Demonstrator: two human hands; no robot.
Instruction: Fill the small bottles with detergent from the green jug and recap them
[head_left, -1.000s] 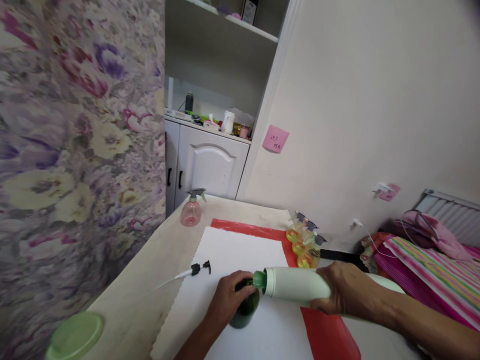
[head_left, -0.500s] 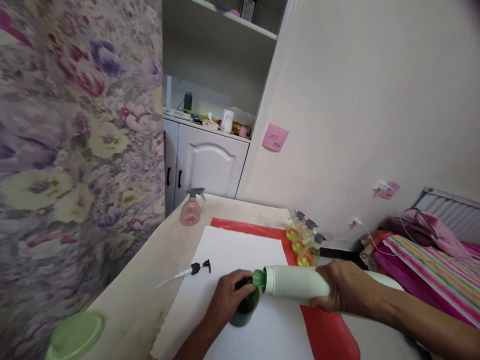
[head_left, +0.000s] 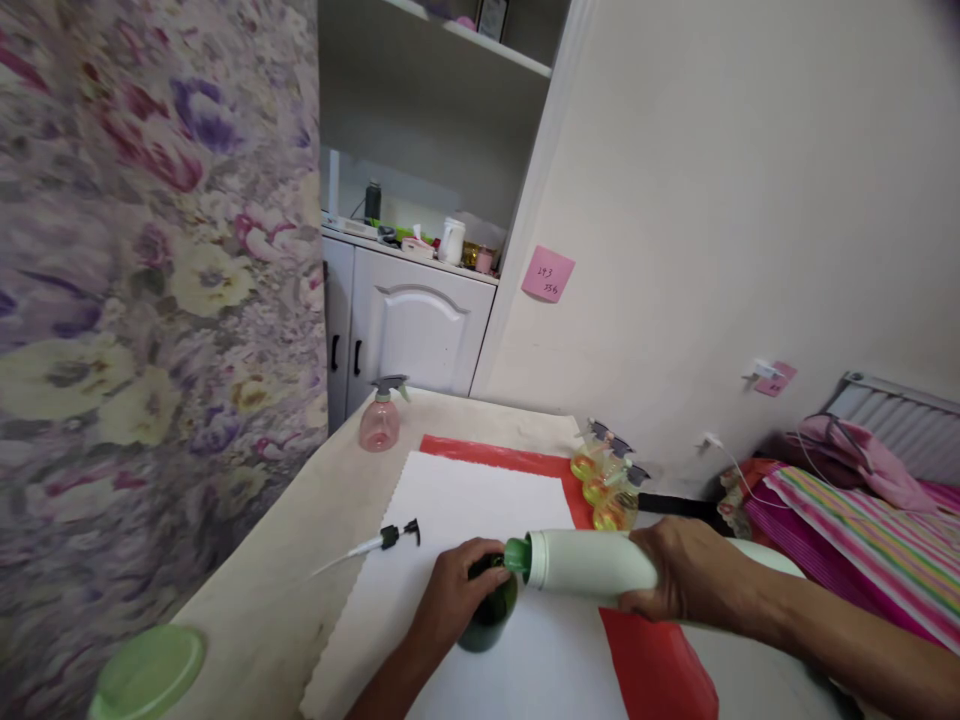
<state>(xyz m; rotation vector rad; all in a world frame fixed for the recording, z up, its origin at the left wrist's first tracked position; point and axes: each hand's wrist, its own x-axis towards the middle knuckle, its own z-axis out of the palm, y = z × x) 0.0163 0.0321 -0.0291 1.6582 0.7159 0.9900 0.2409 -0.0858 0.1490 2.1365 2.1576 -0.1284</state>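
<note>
My left hand (head_left: 463, 592) is wrapped round the upper part of a dark green bottle (head_left: 489, 622), which stands slightly tilted on white paper (head_left: 480, 495). In my right hand (head_left: 667, 568) lies a large pale green bottle (head_left: 581, 560), held nearly level. Its green spout (head_left: 517, 555) points left, right at the mouth of the dark bottle; whether liquid is flowing I cannot tell. Left of my left hand a black pump head with a white tube (head_left: 375, 543) rests across the paper's edge.
A light green lid (head_left: 150, 670) lies at the front left. One pink spray bottle (head_left: 379, 422) stands at the back left. Several spray bottles with yellow liquid (head_left: 611, 490) are grouped at the right edge, beside red sheeting (head_left: 656, 660). A bed (head_left: 862, 540) is beyond, at right.
The view has shifted very slightly. Both hands keep hold of their bottles, and the spout stays at the dark bottle's mouth.
</note>
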